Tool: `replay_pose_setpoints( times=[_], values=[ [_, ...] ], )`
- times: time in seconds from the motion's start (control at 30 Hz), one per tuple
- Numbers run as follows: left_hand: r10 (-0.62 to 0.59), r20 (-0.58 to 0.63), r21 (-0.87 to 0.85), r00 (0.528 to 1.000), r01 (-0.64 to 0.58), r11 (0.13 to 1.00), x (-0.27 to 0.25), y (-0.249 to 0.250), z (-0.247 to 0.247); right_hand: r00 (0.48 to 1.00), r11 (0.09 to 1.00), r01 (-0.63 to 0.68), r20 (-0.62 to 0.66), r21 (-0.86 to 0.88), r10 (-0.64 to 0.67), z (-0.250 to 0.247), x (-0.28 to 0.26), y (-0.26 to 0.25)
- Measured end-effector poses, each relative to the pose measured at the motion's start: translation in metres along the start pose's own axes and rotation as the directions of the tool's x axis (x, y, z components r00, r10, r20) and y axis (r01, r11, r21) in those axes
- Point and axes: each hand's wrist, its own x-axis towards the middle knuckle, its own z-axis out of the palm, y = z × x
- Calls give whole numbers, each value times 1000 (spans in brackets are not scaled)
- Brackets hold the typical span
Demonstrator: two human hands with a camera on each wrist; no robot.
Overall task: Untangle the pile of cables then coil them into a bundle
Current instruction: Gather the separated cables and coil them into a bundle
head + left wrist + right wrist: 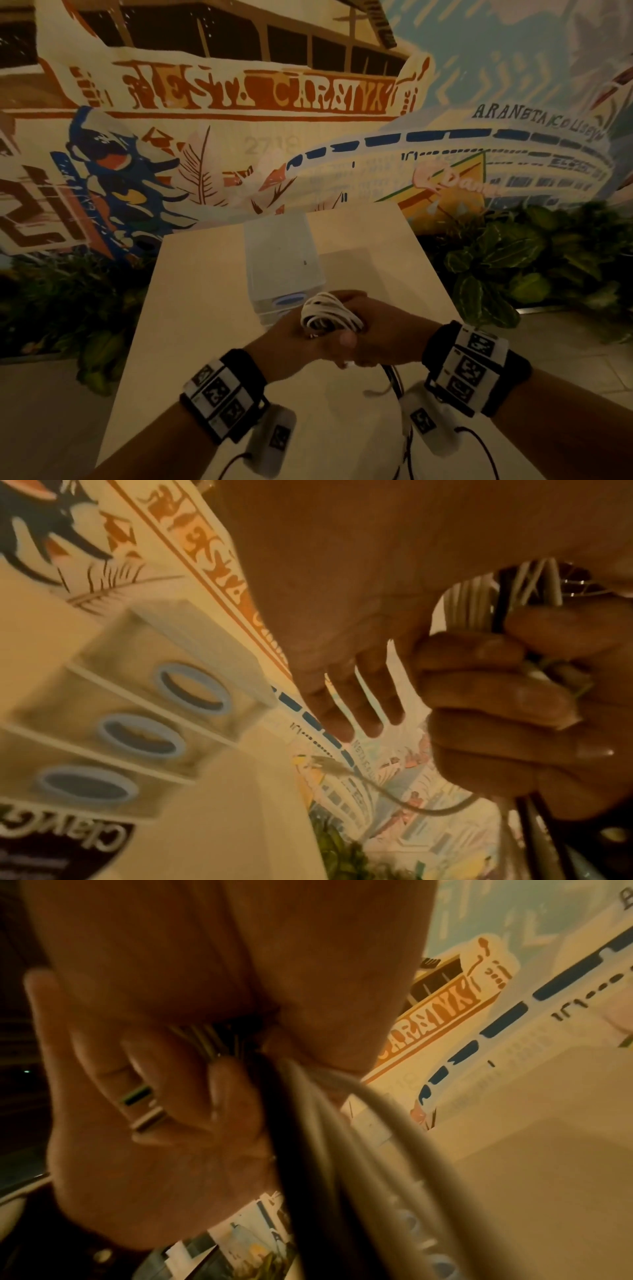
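Both hands meet over the white table [205,308] around a coil of white cables [328,313]. My left hand [305,337] holds the coil from the left, thumb pressed on its front. My right hand [380,329] grips it from the right with curled fingers [496,710]. In the left wrist view the white strands [469,601] show between palm and fingers, and a thin loose cable end [377,785] trails out. In the right wrist view white cables [359,1150] and a black cable [284,1137] hang from the fist, beside a metal USB plug [145,1110]. Cable tails [390,378] droop below the hands.
A stack of clear plastic boxes with blue rings [284,260] stands on the table just beyond the hands, also seen in the left wrist view as clear boxes [192,688]. Leafy plants [513,260] flank the table. A painted mural wall [239,102] rises behind.
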Motion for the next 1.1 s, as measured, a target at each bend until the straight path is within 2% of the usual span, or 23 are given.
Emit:
replay_pose_setpoints(
  times=[0.1,0.17,0.27,0.33,0.4,0.47,0.5,0.57,0.63,0.73,0.83,0.93,1.1],
  values=[
    [61,-57,-45,996,-64,997,7,11,8,999,999,35,-1,-4,-35,7,2,-3],
    [140,-112,30,984,-137,990,8,14,6,999,999,32,-8,-4,-32,4,2,-7],
    [238,-107,113,965,-226,968,8,12,2,999,999,31,20,-13,-30,0,2,-9],
    [301,-164,201,939,-267,943,8,13,1,998,1000,-13,56,-5,13,-2,1,-5],
    [318,-272,215,908,-265,940,7,18,-1,992,993,-79,91,-92,88,-2,-1,5],
    [347,-343,236,873,-277,931,7,22,-6,995,981,-77,45,-177,86,-2,-2,14],
    [356,-359,257,863,-275,926,7,24,-10,996,985,-83,15,-153,86,-2,-2,18],
    [350,-359,287,865,-255,923,6,27,-16,991,987,-133,-23,-86,132,-2,-3,22],
    [316,-320,358,893,-195,913,5,29,-21,984,981,-181,-14,-75,180,-3,-4,24],
    [268,-207,594,941,-96,799,4,27,-25,974,974,-223,27,-22,224,-9,-5,28],
    [216,-114,748,970,-59,661,7,29,-24,964,964,-263,58,33,261,-11,-4,36],
    [149,-51,860,988,-33,509,13,29,-26,951,945,-302,101,127,291,-13,-2,40],
    [-28,23,961,999,-14,275,17,28,-23,949,953,-299,119,46,292,-17,-1,37]
  ],
)
